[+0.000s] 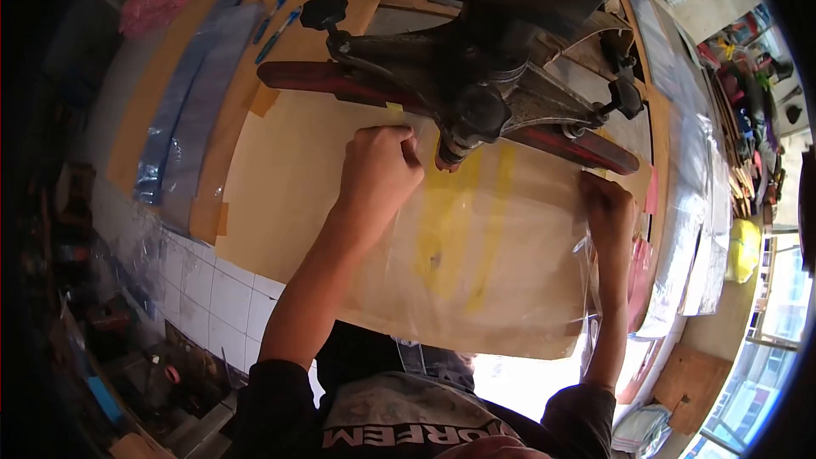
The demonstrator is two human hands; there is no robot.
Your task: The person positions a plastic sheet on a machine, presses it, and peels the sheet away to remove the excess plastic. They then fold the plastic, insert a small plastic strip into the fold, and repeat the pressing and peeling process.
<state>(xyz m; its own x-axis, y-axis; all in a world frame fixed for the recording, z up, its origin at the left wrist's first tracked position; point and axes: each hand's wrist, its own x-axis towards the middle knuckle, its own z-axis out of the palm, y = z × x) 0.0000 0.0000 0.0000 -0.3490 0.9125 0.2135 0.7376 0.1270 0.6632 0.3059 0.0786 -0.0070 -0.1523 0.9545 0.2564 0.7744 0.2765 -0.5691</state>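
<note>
A clear plastic sheet lies over a brown board, with yellow streaks showing in its middle. My left hand is closed at the sheet's far left corner, knuckles up, beside a small yellow tab. At the far right corner my right hand pinches the sheet's edge, which hangs down wrinkled along that side. Just beyond both hands, a long dark red bar runs across under a dark metal machine head. My curled fingers partly hide both gripped corners.
Black knobs stick out from the machine head. Stacked plastic sheets and two blue pens lie to the left. More clear plastic covers the right side. White tiles show below the board's left edge.
</note>
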